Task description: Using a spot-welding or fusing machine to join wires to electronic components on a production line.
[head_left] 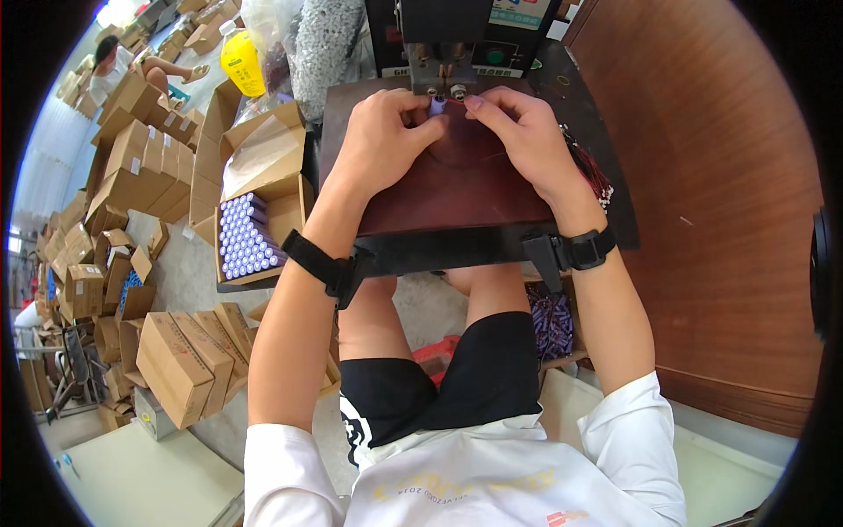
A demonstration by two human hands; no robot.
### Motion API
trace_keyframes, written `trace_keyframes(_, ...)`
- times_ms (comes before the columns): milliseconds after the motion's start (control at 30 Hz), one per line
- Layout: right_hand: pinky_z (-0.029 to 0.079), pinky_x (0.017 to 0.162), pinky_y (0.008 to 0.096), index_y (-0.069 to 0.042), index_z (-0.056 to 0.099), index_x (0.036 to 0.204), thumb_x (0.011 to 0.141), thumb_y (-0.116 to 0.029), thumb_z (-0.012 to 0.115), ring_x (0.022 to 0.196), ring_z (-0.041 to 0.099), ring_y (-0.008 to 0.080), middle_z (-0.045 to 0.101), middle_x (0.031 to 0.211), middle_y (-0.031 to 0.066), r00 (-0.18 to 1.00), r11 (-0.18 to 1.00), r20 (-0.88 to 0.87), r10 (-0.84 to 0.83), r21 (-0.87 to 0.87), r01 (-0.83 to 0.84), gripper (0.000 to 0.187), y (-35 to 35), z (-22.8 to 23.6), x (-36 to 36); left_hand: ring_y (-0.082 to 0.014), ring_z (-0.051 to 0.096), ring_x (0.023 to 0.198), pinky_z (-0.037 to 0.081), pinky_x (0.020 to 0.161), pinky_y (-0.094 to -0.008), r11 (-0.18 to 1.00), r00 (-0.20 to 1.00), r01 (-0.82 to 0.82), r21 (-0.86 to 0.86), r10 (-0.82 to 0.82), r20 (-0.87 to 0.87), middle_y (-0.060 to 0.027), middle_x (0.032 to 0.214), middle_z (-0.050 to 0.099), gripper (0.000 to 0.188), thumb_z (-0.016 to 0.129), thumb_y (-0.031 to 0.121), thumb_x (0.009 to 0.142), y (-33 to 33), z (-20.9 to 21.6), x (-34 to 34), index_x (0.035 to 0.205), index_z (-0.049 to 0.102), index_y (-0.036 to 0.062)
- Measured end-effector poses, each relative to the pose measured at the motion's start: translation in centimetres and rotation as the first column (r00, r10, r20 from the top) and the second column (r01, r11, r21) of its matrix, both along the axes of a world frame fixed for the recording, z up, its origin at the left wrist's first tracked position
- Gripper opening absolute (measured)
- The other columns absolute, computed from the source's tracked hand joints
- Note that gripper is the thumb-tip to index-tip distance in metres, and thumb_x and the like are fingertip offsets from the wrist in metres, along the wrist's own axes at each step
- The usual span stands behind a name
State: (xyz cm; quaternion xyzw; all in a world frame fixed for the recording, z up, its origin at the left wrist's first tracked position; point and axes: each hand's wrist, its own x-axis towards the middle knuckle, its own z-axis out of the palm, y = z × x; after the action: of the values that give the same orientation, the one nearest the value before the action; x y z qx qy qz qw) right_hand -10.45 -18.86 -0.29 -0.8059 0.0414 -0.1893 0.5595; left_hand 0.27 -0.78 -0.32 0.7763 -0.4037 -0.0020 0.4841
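My left hand (386,132) pinches a small purple cylindrical battery cell (436,107) between thumb and fingers. The cell is right below the copper electrode tips (445,72) of a black bench machine that looks like a spot welder (443,22). From the other side, my right hand (522,132) has thumb and forefinger closed on a thin red wire (455,101), which reaches toward the cell's top end. Whether wire and cell touch is too small to make out. Both hands rest over the dark red work surface (457,189).
An open carton (294,211) of upright purple cells (248,241) stands left of the work surface. Red and black wires with white connectors (597,176) lie at its right edge. Below is a box of purple pieces (551,325). A brown wooden panel (720,193) borders the right.
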Motion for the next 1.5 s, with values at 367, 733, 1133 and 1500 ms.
trace_keyframes(367, 0.045, 0.084, 0.0238, 0.003, 0.072, 0.102, 0.101, -0.023, 0.066, 0.09, 0.059, 0.0076, 0.069, 0.093, 0.0004, 1.0, 1.0, -0.003, 0.01, -0.006, -0.01, 0.027, 0.4, -0.1, -0.2, -0.0324, 0.067, 0.074, 0.053, 0.072, -0.0382, 1.0, 1.0, 0.008, 0.015, -0.008, -0.012, -0.019, 0.082, 0.069, 0.032, 0.074, 0.025, 0.079, 0.4, -0.4, 0.2, 0.095, 0.075, -0.0027)
trace_keyframes(733, 0.043, 0.079, 0.0219, 0.001, 0.066, 0.095, 0.102, -0.016, 0.063, 0.085, 0.053, 0.0045, 0.059, 0.089, -0.0045, 0.986, 0.981, -0.019, -0.167, -0.108, 0.164, 0.018, -3.5, 2.2, -11.0, -0.0315, 0.068, 0.094, 0.055, 0.084, -0.0368, 0.997, 0.996, -0.039, 0.065, 0.033, 0.083, -0.016, 0.094, 0.072, 0.031, 0.07, 0.016, 0.083, 9.2, 1.8, -2.0, 0.109, 0.072, -0.0013)
trace_keyframes(1133, 0.05, 0.084, 0.0307, -0.003, 0.07, 0.108, 0.09, -0.008, 0.07, 0.097, 0.062, 0.0207, 0.064, 0.11, 0.0115, 0.966, 0.974, -0.127, -0.227, -0.012, 0.227, 0.018, -0.3, 2.6, -27.7, -0.0395, 0.049, 0.132, 0.041, 0.11, -0.0478, 0.614, 0.943, -0.107, 0.782, -0.188, 0.276, -0.0179, 0.139, 0.058, 0.03, 0.068, 0.013, 0.079, 21.9, -1.4, -2.4, 0.107, 0.077, 0.0062)
trace_keyframes(1500, 0.043, 0.055, 0.0312, -0.009, 0.065, 0.078, 0.089, -0.008, 0.065, 0.061, 0.055, 0.0182, 0.064, 0.073, 0.0087, 0.649, 0.816, 0.671, 0.359, 0.112, -0.568, 0.011, 6.8, 8.3, -25.4, -0.0357, 0.054, 0.127, 0.044, 0.106, -0.0433, 0.683, 0.974, -0.048, 0.729, -0.13, 0.186, -0.0154, 0.133, 0.062, 0.024, 0.074, 0.003, 0.084, 22.0, -1.9, -2.3, 0.108, 0.074, 0.0011)
